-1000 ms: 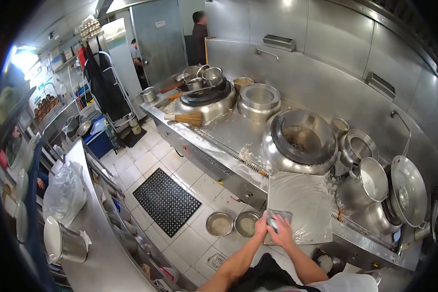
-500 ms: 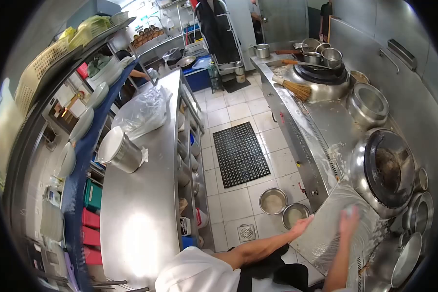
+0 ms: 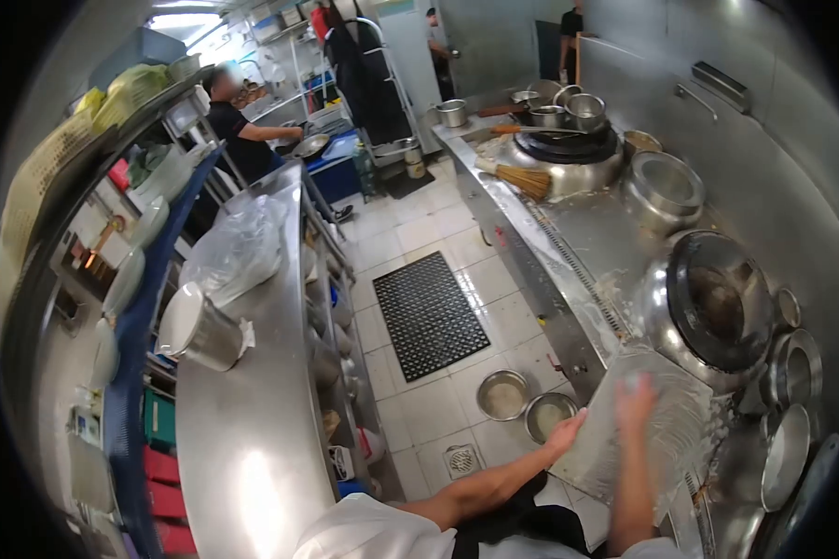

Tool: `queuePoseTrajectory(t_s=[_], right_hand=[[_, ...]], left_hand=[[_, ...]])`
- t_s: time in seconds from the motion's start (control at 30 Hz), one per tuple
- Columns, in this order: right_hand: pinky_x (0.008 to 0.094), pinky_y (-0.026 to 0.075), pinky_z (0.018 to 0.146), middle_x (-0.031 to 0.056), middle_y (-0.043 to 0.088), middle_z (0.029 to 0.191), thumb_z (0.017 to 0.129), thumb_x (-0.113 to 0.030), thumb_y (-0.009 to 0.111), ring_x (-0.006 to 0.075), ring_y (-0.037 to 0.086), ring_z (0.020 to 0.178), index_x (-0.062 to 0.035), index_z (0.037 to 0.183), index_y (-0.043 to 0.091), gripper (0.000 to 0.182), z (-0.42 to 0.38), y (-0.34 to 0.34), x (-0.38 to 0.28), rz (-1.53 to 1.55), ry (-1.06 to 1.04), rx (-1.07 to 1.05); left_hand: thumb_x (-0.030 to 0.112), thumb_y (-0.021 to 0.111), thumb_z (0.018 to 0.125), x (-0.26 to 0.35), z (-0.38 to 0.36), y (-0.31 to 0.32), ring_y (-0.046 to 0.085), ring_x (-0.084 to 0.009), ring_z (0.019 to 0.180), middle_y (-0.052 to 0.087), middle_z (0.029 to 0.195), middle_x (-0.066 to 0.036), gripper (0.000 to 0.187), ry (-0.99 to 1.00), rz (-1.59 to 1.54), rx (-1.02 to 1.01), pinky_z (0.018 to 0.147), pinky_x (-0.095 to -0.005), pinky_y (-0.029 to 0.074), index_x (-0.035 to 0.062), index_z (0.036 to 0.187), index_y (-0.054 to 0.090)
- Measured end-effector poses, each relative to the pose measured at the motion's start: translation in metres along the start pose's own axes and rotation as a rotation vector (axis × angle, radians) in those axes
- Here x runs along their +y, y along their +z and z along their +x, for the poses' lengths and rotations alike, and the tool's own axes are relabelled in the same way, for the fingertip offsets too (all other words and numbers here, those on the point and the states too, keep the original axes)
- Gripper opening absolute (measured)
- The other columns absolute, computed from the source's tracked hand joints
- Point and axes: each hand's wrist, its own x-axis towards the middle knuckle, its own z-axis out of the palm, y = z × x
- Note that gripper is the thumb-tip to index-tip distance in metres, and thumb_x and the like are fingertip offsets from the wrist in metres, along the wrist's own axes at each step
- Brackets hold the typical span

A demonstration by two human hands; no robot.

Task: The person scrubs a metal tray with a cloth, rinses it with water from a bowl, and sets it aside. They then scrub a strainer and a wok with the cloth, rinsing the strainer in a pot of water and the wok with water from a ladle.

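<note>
A flat metal panel (image 3: 601,447), streaked with white suds, lies tilted across the front edge of the steel stove counter. My left hand (image 3: 566,433) grips its left edge. Over the panel's soapy upper part is my right hand (image 3: 635,406), smeared by motion; whether it holds something cannot be made out. Just beyond the panel sits a wok burner (image 3: 718,298) with a black ring. On the floor by my left hand stand two metal bowls (image 3: 503,396) (image 3: 550,416) holding cloudy liquid.
A straw brush (image 3: 517,177) and several pots (image 3: 584,110) sit at the far burner. On the left, a steel worktable (image 3: 242,410) carries a metal container (image 3: 199,326) and plastic bags (image 3: 238,247). A black mat (image 3: 431,315) covers floor tiles. A co-worker (image 3: 238,126) stands at the back left.
My right hand has moved over the panel, away from me, while my left hand stays at its edge. The view has swung right, and the co-worker at the back left shows more fully.
</note>
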Motion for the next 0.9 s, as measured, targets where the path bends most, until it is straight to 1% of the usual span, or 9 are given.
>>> queuePoseTrajectory(t_s=[0.07,0.17,0.3,0.4,0.5,0.63,0.73,0.8,0.9], right_hand=[[0.0543,0.037,0.105,0.0265,0.059,0.128,0.089,-0.033,0.067,0.0466,0.054,0.118,0.0023,0.130,0.056,0.056,-0.065,-0.034,-0.048,0.060,-0.506,-0.194],[0.0528,0.039,0.104,0.0259,0.060,0.126,0.088,-0.033,0.067,0.0454,0.055,0.117,0.0011,0.130,0.056,0.055,-0.069,-0.049,0.024,0.014,-0.440,-0.108],[0.0485,0.042,0.102,0.0245,0.063,0.120,0.087,-0.033,0.068,0.0412,0.058,0.114,0.0010,0.122,0.059,0.050,0.007,-0.107,0.081,0.014,0.465,0.028],[0.0509,0.035,0.110,0.0211,0.061,0.123,0.084,-0.034,0.071,0.0403,0.054,0.121,-0.0013,0.123,0.059,0.052,-0.049,-0.033,0.021,-0.149,0.018,0.131],[0.0516,0.032,0.113,0.0230,0.059,0.126,0.083,-0.034,0.072,0.0402,0.050,0.127,-0.0020,0.125,0.059,0.055,-0.108,-0.040,-0.032,0.157,-0.344,-0.158],[0.0518,0.037,0.109,0.0222,0.061,0.124,0.082,-0.033,0.072,0.0409,0.054,0.122,-0.0004,0.125,0.059,0.055,-0.036,-0.083,0.068,0.032,0.310,-0.045],[0.0510,0.038,0.108,0.0224,0.061,0.125,0.082,-0.034,0.072,0.0409,0.054,0.122,0.0001,0.126,0.058,0.057,-0.020,-0.045,0.043,-0.086,0.226,0.122],[0.0503,0.033,0.112,0.0233,0.058,0.130,0.081,-0.034,0.073,0.0404,0.054,0.122,0.0002,0.127,0.057,0.059,-0.064,-0.016,-0.038,-0.127,-0.173,0.066],[0.0499,0.037,0.110,0.0239,0.059,0.128,0.082,-0.031,0.073,0.0393,0.054,0.122,0.0005,0.127,0.057,0.057,-0.102,-0.036,-0.017,-0.045,-0.093,0.051]], left_hand=[[0.066,0.046,0.095,-0.042,0.035,0.004,0.057,-0.0240,0.120,0.064,0.129,-0.016,0.076,0.151,-0.060,0.008,0.105,-0.0361,0.040,-0.0003,0.131,0.061],[0.067,0.046,0.094,-0.056,0.033,-0.007,0.056,-0.0267,0.123,0.063,0.130,-0.018,0.079,0.110,-0.039,0.030,0.105,-0.0371,0.039,-0.0017,0.130,0.061],[0.070,0.045,0.093,-0.042,0.020,-0.008,0.054,-0.0334,0.126,0.060,0.131,-0.024,0.082,0.007,-0.018,0.012,0.107,-0.0393,0.038,-0.0026,0.129,0.060],[0.064,0.054,0.093,-0.023,0.020,-0.003,0.062,-0.0230,0.106,0.067,0.118,-0.017,0.078,0.014,-0.009,0.072,0.097,-0.0364,0.045,-0.0083,0.122,0.064],[0.066,0.053,0.092,-0.036,0.037,-0.022,0.059,-0.0243,0.113,0.065,0.124,-0.017,0.079,-0.033,-0.066,0.023,0.101,-0.0362,0.043,-0.0052,0.125,0.063],[0.068,0.056,0.089,-0.017,0.012,-0.052,0.057,-0.0227,0.119,0.064,0.129,-0.015,0.081,-0.053,-0.153,-0.002,0.106,-0.0348,0.040,-0.0039,0.128,0.063],[0.067,0.057,0.090,-0.032,0.016,-0.043,0.057,-0.0215,0.117,0.064,0.127,-0.014,0.080,-0.090,-0.161,0.026,0.105,-0.0344,0.040,-0.0037,0.127,0.063],[0.067,0.057,0.090,-0.022,0.026,-0.049,0.058,-0.0210,0.116,0.065,0.126,-0.014,0.079,-0.070,-0.170,0.061,0.104,-0.0343,0.040,-0.0033,0.126,0.064],[0.068,0.053,0.091,-0.007,0.009,-0.061,0.058,-0.0220,0.114,0.067,0.122,-0.015,0.079,-0.005,0.030,0.168,0.103,-0.0339,0.041,-0.0031,0.123,0.067]])
